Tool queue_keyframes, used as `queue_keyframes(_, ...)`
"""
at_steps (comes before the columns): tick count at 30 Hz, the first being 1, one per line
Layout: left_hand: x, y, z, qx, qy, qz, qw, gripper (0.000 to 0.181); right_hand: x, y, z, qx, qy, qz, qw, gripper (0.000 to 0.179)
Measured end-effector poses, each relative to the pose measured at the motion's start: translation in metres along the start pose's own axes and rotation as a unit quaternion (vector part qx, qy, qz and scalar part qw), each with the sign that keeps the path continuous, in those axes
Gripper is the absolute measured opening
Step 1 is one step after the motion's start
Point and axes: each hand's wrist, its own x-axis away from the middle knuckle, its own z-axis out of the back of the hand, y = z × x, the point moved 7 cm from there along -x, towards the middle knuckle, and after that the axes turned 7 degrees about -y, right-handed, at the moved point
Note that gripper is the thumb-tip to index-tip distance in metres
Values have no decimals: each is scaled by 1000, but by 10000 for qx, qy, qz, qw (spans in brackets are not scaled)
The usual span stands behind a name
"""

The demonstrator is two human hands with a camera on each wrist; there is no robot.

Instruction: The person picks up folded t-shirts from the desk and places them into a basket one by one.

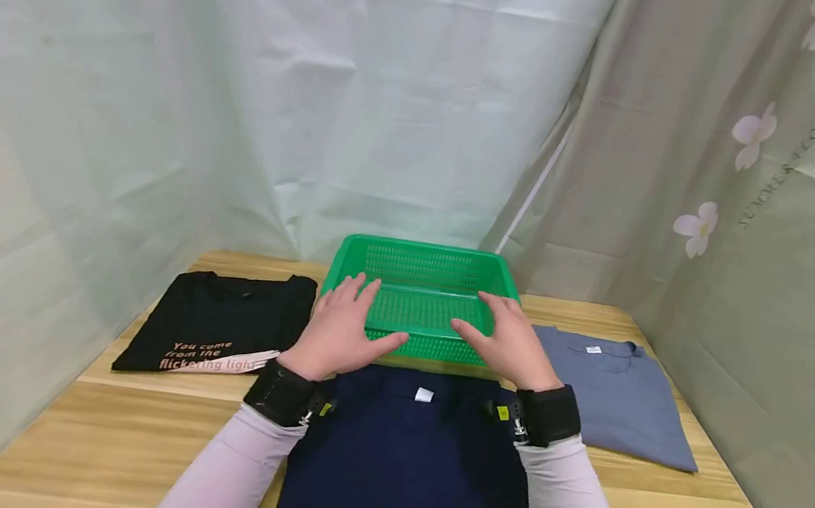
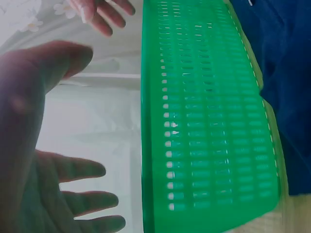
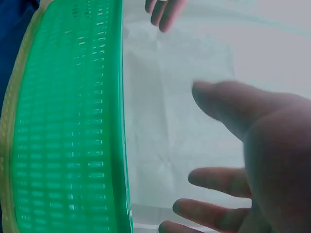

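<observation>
A green plastic basket (image 1: pixel 415 347) with slotted walls stands at the back middle of the table. Over its near left side my left hand (image 1: pixel 342 330) is spread, thumb pointing inward, holding nothing. My right hand (image 1: pixel 510 345) mirrors it over the near right side, fingers apart and also without a thing in it. Both wrist views show the hands above the level of the basket's rim (image 2: pixel 147 145), apart from its wall (image 3: pixel 63 126). Just below the hands lies a folded navy T-shirt (image 1: pixel 414 464), its white neck label facing up, near the table's front edge.
To the left lies a folded black T-shirt (image 1: pixel 242 315) with pink lettering. A folded grey-blue T-shirt (image 1: pixel 610 394) lies on the right, partly behind the right forearm. Pale curtains (image 1: pixel 395 102) hang close behind the wooden table (image 1: pixel 129 440) and along its sides.
</observation>
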Motion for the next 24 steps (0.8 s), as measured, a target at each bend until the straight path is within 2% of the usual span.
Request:
queue_keyframes(5, 14, -11, 15, 386, 264, 104, 9988, 95, 12, 13, 13, -279, 208, -129, 9993, 76)
queue_keyframes(11, 38, -34, 25, 759, 112, 376, 9963, 93, 30, 29, 26, -324, 257, -261, 9988, 75)
queue_keyframes(18, 62, -49, 28, 1093, -15, 452, 9930, 94, 51, 43, 34, -259, 337, -320, 9986, 74)
queue_keyframes(24, 76, -57, 19, 1232, -177, 582, 9905, 93, 67, 55, 31, -207, 248, -368, 9988, 75)
